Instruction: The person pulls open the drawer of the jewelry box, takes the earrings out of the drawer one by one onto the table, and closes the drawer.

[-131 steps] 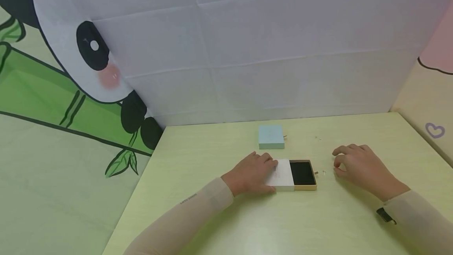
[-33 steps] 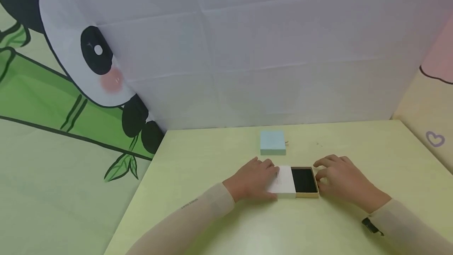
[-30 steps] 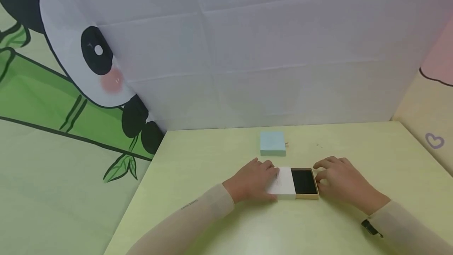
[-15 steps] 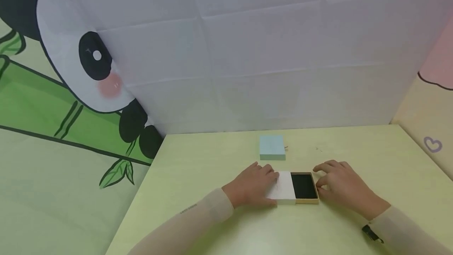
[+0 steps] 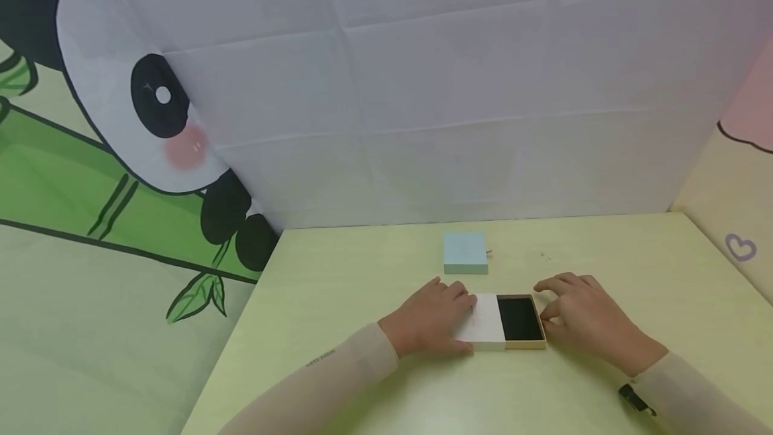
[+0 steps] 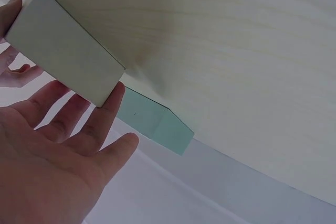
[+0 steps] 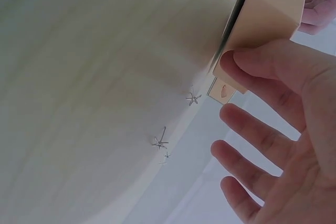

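Note:
On the pale table lies a small slide-out box with a white sleeve [image 5: 486, 322] and a gold-edged drawer [image 5: 527, 345] drawn partly out to the right. A black pad [image 5: 521, 319] lines the drawer. My left hand [image 5: 430, 317] holds the sleeve from its left end, thumb along the near side. At the drawer's right end is my right hand [image 5: 588, 321]. Its thumb and index finger come together against the drawer's end, in the right wrist view just above a pull tab [image 7: 223, 90]; other fingers stay spread. Whether anything small sits between those fingertips is hidden.
A light-blue box [image 5: 465, 252] stands behind the white one, its small tab facing right. Tiny silvery star-shaped pieces [image 7: 193, 97] lie beside the right hand, and further bits [image 5: 546, 256] lie farther back. A white cloth wall [image 5: 459, 119] borders the table's far edge.
Since the oldest frame my right hand has moved left, from beside the box to the drawer's end. My left hand stays on the sleeve. In the last second both hands hardly move.

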### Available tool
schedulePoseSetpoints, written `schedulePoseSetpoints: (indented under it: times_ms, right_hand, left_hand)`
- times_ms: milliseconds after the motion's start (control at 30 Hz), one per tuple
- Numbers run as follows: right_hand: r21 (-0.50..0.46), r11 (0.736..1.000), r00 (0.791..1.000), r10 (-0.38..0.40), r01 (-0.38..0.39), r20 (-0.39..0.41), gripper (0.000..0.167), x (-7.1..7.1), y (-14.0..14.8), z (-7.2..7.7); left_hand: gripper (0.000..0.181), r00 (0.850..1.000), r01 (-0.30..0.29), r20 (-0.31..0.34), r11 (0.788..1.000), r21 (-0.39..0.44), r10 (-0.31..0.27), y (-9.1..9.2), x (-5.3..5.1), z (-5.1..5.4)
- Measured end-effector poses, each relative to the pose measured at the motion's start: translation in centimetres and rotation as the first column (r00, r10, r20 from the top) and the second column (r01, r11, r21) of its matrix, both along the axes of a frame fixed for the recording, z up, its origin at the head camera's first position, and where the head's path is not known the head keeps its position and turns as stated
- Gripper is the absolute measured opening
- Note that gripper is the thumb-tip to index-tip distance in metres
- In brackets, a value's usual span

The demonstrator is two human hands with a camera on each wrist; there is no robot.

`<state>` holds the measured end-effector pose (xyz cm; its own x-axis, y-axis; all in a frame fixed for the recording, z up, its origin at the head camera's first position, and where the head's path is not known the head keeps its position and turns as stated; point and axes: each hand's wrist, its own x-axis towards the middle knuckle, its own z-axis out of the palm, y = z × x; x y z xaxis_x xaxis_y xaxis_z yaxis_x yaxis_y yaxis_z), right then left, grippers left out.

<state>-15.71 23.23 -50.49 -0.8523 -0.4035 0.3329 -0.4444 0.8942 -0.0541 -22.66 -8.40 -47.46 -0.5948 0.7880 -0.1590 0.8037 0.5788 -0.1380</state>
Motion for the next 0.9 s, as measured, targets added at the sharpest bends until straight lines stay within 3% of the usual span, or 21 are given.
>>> schedulePoseSetpoints:
  times_ms: [400,900]
  right_hand:
    - [0.004,1.0,1.0,0.004,-0.004,-0.011,0.024,-0.1,-0.1,0.2]
    - [0.01,1.0,1.0,-0.005,0.006,-0.016,0.024,0.9,-1.3,0.2]
  left_hand:
    - [0.081,1.0,0.006,0.004,1.0,0.021,-0.006,-0.2,0.0,0.0]
    - [0.081,1.0,0.016,0.018,0.999,0.029,-0.016,-0.9,0.7,0.1]
